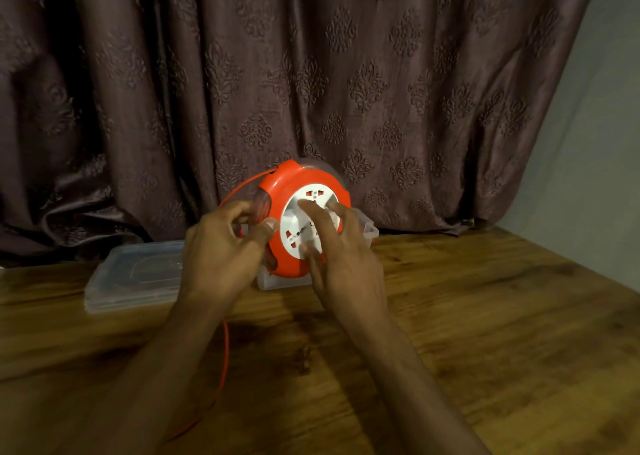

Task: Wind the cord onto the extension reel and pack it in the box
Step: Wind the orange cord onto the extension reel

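Observation:
An orange extension reel with a white socket face is held tilted on edge above a clear plastic box on the wooden table. My left hand grips the reel's left rim, thumb on the orange front. My right hand has its fingers spread on the white socket face. An orange cord runs from the reel's top left, loops behind my left hand, and trails down across the table toward me.
A clear plastic lid lies flat on the table to the left of the box. A dark patterned curtain hangs right behind the table's far edge. A pale wall stands at the right.

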